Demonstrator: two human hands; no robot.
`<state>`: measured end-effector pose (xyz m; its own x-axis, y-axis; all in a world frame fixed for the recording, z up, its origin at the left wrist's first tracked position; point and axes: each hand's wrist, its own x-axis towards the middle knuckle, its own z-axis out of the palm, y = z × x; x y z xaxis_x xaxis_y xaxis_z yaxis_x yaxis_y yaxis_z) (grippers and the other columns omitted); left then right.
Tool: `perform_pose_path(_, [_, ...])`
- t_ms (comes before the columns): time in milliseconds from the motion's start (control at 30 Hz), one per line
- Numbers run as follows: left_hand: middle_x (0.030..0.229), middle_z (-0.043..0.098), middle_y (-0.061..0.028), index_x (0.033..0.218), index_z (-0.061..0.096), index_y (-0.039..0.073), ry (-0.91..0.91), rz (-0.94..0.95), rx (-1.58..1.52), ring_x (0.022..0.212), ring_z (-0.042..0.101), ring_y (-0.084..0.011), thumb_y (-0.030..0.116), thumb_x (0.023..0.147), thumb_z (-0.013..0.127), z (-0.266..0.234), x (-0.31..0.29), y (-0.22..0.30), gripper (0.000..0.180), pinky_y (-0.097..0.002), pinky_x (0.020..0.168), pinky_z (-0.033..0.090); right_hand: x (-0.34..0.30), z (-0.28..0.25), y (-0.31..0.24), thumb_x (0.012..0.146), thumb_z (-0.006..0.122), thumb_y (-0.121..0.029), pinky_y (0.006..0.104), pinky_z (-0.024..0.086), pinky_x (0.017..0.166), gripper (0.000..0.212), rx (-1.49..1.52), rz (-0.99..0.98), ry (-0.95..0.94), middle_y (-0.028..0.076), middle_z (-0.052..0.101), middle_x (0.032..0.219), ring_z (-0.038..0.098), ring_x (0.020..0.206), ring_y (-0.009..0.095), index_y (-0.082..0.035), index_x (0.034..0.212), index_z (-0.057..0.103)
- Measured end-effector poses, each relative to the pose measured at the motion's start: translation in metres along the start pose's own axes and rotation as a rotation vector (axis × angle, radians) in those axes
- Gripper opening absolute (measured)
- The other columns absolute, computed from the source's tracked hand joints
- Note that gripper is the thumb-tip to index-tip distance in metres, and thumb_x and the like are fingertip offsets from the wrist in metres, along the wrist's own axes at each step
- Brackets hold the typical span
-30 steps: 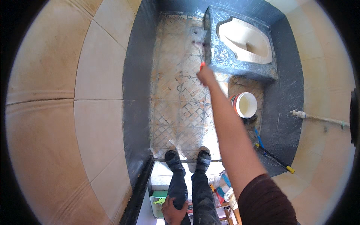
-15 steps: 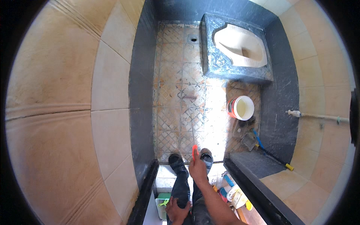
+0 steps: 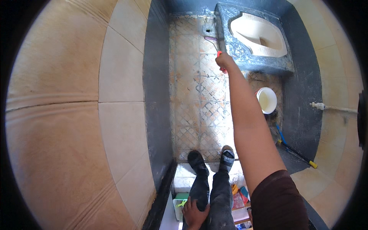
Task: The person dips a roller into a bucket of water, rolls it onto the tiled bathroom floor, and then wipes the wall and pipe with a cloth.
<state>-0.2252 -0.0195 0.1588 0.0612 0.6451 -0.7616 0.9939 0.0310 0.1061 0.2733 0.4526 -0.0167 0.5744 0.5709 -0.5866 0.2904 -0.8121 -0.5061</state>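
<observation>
My right hand (image 3: 224, 62) is stretched far forward, its fingers closed round the red handle of a paint roller (image 3: 213, 43). The roller's thin bent metal rod leads to a narrow, blurred head close to the floor, beside the dark side of the toilet plinth (image 3: 253, 61) and just short of the square floor drain (image 3: 208, 30). Against my thigh, near the knee, my left hand (image 3: 194, 212) lies with fingers spread and holds nothing. Patterned floor tiles (image 3: 188, 73) stretch under the roller, with pale smears on them.
A squat toilet (image 3: 281, 46) is set in the raised plinth. To the right of my forearm stands a white bucket (image 3: 268, 100) with pale liquid. Beyond it lies a black pole (image 3: 297, 154) with yellow ends. A tap pipe (image 3: 329, 107) juts from the right wall. Behind my feet sits a doorstep (image 3: 184, 170).
My right arm has reached far forward, carrying the roller from the floor's middle to beside the plinth. My left hand stays on my leg. The view has shifted slightly.
</observation>
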Motion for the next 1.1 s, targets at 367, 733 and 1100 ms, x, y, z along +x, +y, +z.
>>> perform_pose_path(367, [0.16, 0.037, -0.0241, 0.141, 0.057, 0.001, -0.152, -0.036, 0.077, 0.146, 0.038, -0.0403, 0.065, 0.086, 0.065, -0.003, 0.014, -0.023, 0.084, -0.0573, 0.121, 0.025, -0.359, 0.139, 0.142, 0.101, 0.051, -0.017, 0.0581, 0.054, 0.083, 0.068, -0.029, 0.057, -0.077, 0.036, 0.069, 0.099, 0.069, 0.093, 0.053, -0.021, 0.164, 0.024])
perform_pose_path(733, [0.157, 0.042, -0.0243, 0.136, 0.06, 0.002, -0.049, 0.004, 0.07, 0.143, 0.041, -0.0407, 0.058, 0.086, 0.069, -0.001, 0.016, -0.039, 0.076, -0.0561, 0.117, 0.031, 0.011, 0.014, 0.027, 0.096, 0.052, -0.016, 0.0535, 0.057, 0.054, 0.028, -0.078, -0.01, -0.063, 0.026, 0.073, 0.087, 0.074, 0.07, 0.037, 0.006, 0.104, 0.067])
perform_pose_path(1100, [0.155, 0.044, -0.0274, 0.137, 0.059, 0.001, -0.056, 0.026, 0.057, 0.143, 0.042, -0.0427, 0.055, 0.084, 0.072, -0.017, 0.015, -0.036, 0.077, -0.0552, 0.116, 0.033, -0.222, 0.152, -0.045, 0.092, 0.058, -0.021, 0.0486, 0.058, 0.088, 0.056, -0.02, -0.069, -0.152, 0.033, 0.07, 0.112, 0.071, 0.102, 0.046, 0.016, 0.134, 0.051])
